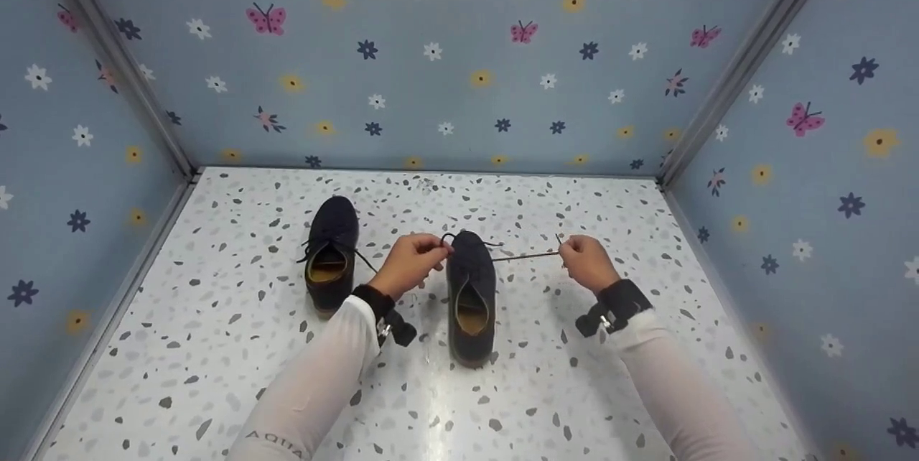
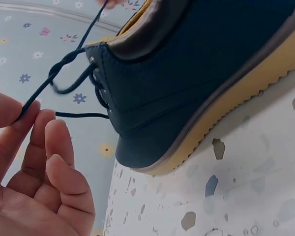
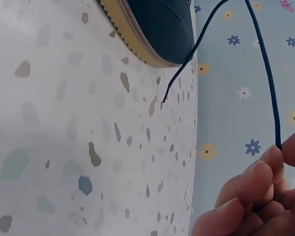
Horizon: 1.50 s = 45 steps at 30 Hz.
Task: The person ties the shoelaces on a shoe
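A dark navy lace-up shoe (image 1: 472,260) with a yellowish, ridged sole stands on the speckled surface, toe pointing away. Beside its toe, on the left, my left hand (image 1: 411,263) pinches a dark shoelace (image 2: 34,96) between thumb and index finger. The other fingers are bent loosely below. Out to the right of the shoe, my right hand (image 1: 590,263) pinches another length of lace (image 3: 271,83), which runs nearly straight from the shoe in the head view. The laces cross in a twist (image 2: 59,66) above the eyelets. One loose lace end (image 3: 169,88) hangs past the toe.
A matching shoe (image 1: 337,220) stands to the left, its lace trailing toward my left wrist. The white speckled surface (image 1: 237,360) is bounded by blue flowered panels (image 1: 431,87) at the back and both sides. Dark wrist straps (image 1: 624,299) carry the cameras.
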Each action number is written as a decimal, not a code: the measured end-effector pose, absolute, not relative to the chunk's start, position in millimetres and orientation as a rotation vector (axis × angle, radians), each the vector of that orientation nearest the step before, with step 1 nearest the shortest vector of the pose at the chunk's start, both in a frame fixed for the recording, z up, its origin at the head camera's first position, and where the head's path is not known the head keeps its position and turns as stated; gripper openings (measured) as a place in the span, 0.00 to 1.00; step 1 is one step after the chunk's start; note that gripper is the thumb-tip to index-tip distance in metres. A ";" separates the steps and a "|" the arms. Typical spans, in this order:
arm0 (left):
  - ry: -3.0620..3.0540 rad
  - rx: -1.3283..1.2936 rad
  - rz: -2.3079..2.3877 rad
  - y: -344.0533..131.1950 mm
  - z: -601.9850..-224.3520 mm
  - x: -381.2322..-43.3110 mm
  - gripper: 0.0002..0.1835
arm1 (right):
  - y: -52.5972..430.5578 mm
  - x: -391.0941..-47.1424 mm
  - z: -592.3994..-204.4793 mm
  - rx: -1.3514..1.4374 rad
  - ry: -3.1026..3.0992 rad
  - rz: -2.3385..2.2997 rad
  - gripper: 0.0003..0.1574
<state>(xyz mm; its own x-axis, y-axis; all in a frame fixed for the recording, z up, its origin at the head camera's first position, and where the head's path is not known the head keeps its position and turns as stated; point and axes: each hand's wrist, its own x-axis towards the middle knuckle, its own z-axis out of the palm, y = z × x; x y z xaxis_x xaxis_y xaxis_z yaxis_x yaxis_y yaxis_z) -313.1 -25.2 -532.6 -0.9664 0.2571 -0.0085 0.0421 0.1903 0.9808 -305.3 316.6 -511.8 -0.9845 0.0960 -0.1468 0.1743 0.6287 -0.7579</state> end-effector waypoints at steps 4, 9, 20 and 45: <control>2.286 0.295 1.868 -31.7 -535.1 -312.2 0.11 | 330.1 -302.9 -516.5 0.232 2.825 -1.183 0.12; 2.261 0.264 1.908 -41.3 -538.4 -308.9 0.09 | 343.1 -301.6 -524.5 0.242 2.896 -0.999 0.14; 2.316 0.149 1.870 -57.1 -550.8 -297.6 0.09 | 363.8 -299.0 -543.8 0.295 2.936 -0.742 0.19; 2.214 0.091 1.613 -55.5 -560.0 -297.5 0.10 | 328.9 -297.8 -553.0 0.239 2.792 -0.545 0.23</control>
